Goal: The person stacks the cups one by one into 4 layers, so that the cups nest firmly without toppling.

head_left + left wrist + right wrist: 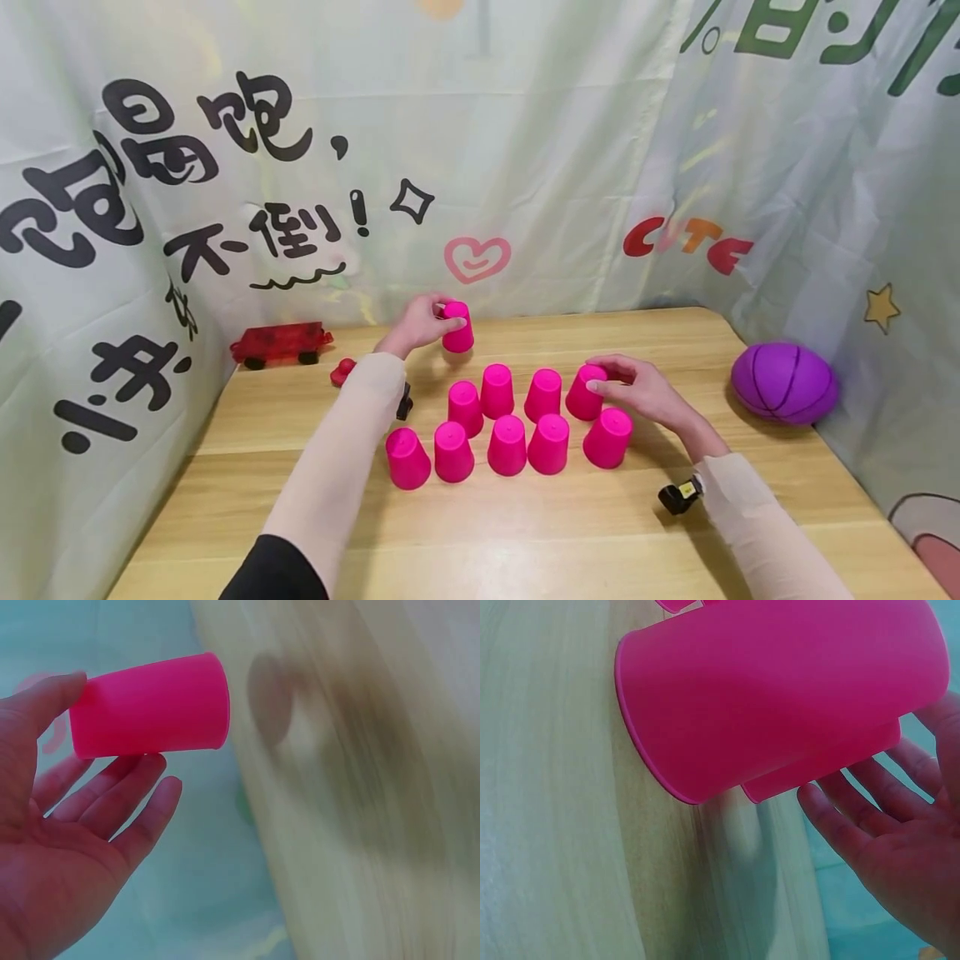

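My left hand (422,323) pinches a bright pink plastic cup (458,329) between thumb and fingers. That cup is upside down, raised off the back of the table; the left wrist view shows its shadow apart from the rim. My right hand (637,387) has thumb and fingers around another upturned pink cup (585,393), the rightmost of the back row. In the right wrist view a nearer cup (780,697) partly covers that held cup (825,761). Several more upturned pink cups stand in two uneven rows, among them a front cup (507,447) and a back cup (497,392).
A purple ball (784,382) sits at the table's right edge. At the back left are a red toy vehicle (281,343) and a small red object (342,372), partly hidden by the left arm. Printed curtains (555,183) hang behind the wooden table (525,533).
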### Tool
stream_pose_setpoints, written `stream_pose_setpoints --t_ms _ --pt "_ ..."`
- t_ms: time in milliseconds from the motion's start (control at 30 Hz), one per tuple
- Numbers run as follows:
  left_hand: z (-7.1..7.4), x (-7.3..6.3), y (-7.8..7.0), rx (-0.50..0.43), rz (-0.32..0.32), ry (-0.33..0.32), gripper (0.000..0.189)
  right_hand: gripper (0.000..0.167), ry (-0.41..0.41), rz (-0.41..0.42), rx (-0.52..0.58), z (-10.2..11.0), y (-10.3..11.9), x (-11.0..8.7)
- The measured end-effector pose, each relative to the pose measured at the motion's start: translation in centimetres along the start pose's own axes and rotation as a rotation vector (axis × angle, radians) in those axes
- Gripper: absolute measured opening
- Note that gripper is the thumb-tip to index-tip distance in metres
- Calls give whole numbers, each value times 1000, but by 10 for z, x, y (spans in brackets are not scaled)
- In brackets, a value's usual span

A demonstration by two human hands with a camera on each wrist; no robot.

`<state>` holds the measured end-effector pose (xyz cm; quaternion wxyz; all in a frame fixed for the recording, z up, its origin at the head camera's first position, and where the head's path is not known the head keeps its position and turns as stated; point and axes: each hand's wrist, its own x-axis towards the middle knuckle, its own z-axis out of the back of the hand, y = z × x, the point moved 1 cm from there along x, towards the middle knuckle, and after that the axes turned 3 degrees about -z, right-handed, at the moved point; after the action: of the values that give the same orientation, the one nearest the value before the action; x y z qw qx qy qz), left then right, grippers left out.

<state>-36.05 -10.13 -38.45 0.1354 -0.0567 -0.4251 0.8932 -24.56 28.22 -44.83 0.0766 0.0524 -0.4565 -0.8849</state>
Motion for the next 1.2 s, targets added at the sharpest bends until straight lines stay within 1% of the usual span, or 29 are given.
stream_pose_setpoints --t_ms 200,400,600,800,1000,1200 --pt "-14 9 4 -2 25 13 53 57 5 -3 -5 0 1 0" --pt "-23 10 5 -7 60 45 52 54 23 2 23 -1 1 1" --pt "-30 14 4 31 47 67 52 54 16 13 24 0 0 1" --pt "-34 17 4 34 45 77 51 53 20 0 37 0 0 1" --pt "-35 20 7 52 35 79 51 55 17 -5 19 0 0 1" --pt "-36 18 9 64 30 71 54 54 14 -3 17 -1 0 1"
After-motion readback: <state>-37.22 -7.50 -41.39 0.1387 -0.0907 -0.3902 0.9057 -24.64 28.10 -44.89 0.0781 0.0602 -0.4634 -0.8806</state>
